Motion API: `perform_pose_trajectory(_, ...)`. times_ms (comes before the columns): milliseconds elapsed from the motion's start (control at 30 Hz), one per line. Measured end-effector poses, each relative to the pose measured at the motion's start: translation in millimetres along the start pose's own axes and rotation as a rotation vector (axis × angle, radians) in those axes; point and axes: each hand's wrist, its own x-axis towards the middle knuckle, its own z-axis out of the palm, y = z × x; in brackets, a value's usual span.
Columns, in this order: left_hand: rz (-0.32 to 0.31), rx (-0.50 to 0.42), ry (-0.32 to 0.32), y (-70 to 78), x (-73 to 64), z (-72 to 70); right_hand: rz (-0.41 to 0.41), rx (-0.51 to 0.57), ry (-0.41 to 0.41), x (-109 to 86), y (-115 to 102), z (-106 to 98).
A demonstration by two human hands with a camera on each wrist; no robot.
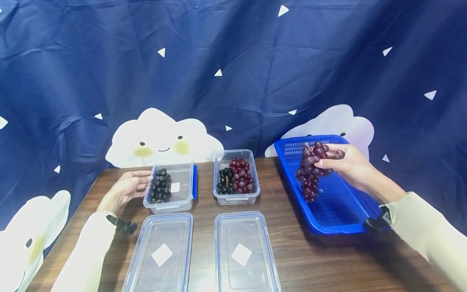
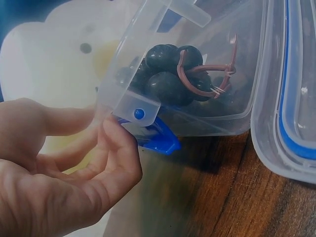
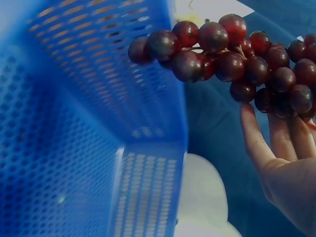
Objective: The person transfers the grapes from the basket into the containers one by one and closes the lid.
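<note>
At the left, my left hand (image 1: 129,188) holds the side of a clear plastic container (image 1: 168,207). Its fingertips pinch the container's edge beside a blue latch part (image 2: 160,140), as the left wrist view shows. Inside that container lies a bunch of black grapes (image 1: 160,186) with a brownish stem (image 2: 202,89). Over the blue basket (image 1: 339,230), my right hand (image 1: 346,164) grips a hanging bunch of dark red grapes (image 1: 310,170). The right wrist view shows the grapes (image 3: 247,64) above the fingers, beside the basket's wall (image 3: 153,113).
A second clear container (image 1: 237,198) holds black grapes (image 1: 225,180) and red grapes (image 1: 241,174). Two clear lids with white labels, a left lid (image 1: 158,231) and a right lid (image 1: 238,231), lie in front on the wooden table (image 1: 292,259). A blue curtain (image 1: 240,48) hangs behind.
</note>
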Motion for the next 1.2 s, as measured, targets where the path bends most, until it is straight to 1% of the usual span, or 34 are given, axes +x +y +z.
perform_pose_trajectory(100, -0.001, -0.01, -0.003, 0.1, -0.7, -0.7, -0.022, 0.066, -0.008, 5.9, -7.7, 6.2)
perform_pose_trajectory(267, -0.001, 0.005, 0.002, 0.4, -0.4, -0.2, -0.057, 0.095, -0.016, 16.5, -19.7, 18.1)
perform_pose_trajectory(400, 0.005, 0.02, 0.014, 0.3, 0.3, 0.4, -0.084, 0.088, -0.027, 25.6, -25.5, 28.2)
perform_pose_trajectory(567, -0.004, 0.022, 0.025, -1.0, 1.8, 2.3, -0.093, 0.057, -0.039, 38.1, -30.2, 43.0)
perform_pose_trajectory(733, -0.001, 0.019, 0.031, -1.1, 1.8, 2.0, -0.086, 0.037, -0.011, 50.4, -34.4, 58.0)
perform_pose_trajectory(933, -0.014, -0.009, 0.047, 1.0, 1.7, 3.3, -0.088, 0.025, -0.011, 66.6, -39.1, 77.0)
perform_pose_trajectory(1067, -0.014, -0.006, 0.045, 3.2, 1.6, 3.5, -0.083, 0.021, -0.007, 79.9, -41.8, 92.8)
perform_pose_trajectory(1200, -0.018, 0.003, 0.049, 4.7, -0.1, 3.7, -0.068, 0.02, -0.009, 95.4, -42.3, 114.0)
